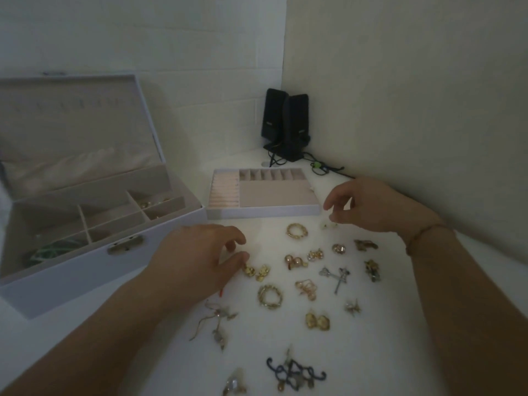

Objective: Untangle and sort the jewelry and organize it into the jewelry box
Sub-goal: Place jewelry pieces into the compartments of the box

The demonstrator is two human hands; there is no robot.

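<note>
The open jewelry box (85, 252) sits at the left of the white tabletop (400, 324), its removable tray (263, 211) just beside it; loose earrings and rings lie scattered nearer the person; the left hand (197, 261) pinches at a gold earring pair (257, 272), grip part-closed; the right hand (374, 207) holds a small pale earring (327, 224); likely best to lift matched pairs together, keeping them clear of neighbours.

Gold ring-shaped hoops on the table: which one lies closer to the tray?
The upper hoop, just in front of the removable tray. The other hoop lies nearer the person, below the gold earring pair at the left hand.
</note>
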